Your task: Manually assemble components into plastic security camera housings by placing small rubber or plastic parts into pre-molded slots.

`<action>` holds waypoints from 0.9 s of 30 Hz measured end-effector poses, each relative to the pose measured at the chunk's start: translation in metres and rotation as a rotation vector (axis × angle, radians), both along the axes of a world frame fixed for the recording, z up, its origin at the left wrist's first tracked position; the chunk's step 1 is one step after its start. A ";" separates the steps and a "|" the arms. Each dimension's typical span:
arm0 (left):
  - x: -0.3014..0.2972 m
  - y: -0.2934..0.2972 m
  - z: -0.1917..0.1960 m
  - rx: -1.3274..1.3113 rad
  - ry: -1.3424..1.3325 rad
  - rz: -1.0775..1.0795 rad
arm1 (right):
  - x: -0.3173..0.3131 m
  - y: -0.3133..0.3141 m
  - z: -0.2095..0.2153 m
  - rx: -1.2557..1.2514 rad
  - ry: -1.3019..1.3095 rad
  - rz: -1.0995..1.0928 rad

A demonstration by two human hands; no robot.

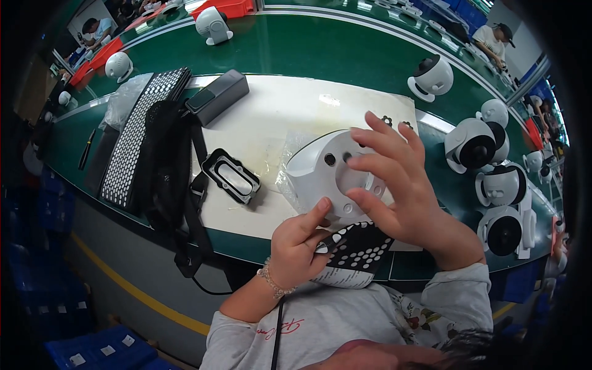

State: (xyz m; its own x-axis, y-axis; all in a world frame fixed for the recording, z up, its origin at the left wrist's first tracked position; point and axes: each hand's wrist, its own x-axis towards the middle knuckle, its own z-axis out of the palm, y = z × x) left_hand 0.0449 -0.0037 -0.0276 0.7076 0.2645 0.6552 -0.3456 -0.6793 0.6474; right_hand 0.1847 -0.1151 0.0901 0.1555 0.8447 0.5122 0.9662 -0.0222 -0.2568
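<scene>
My left hand (302,243) grips the lower edge of a white plastic housing (311,182), its thumb pressed on the rim. The housing is tilted and has a rounded hollow and small dark round holes. Over its right side hovers my right hand (394,179), fingers spread, index fingertip and thumb close to the hollow. Whether those fingertips touch the housing I cannot tell. Under the housing lies clear plastic film (285,185). A black piece with white dots (364,250) is just below my hands, beside the left fingers.
Left of the housing lie an open black oval case (231,177), a grey box-shaped device (219,97), a black strapped bag (166,160) and a screwdriver (87,149). Several white round-headed devices (472,145) crowd the right; another (431,77) stands farther back. Other people work beyond the green table (308,49).
</scene>
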 end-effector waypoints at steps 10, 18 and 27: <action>0.003 -0.003 0.002 -0.005 -0.013 0.039 | 0.018 0.024 -0.017 0.126 0.100 0.132; 0.001 0.003 -0.001 0.051 -0.020 0.037 | 0.050 0.017 -0.028 0.303 0.395 0.065; -0.007 0.002 -0.001 0.107 0.065 0.027 | 0.278 -0.023 -0.122 -0.285 0.071 -1.138</action>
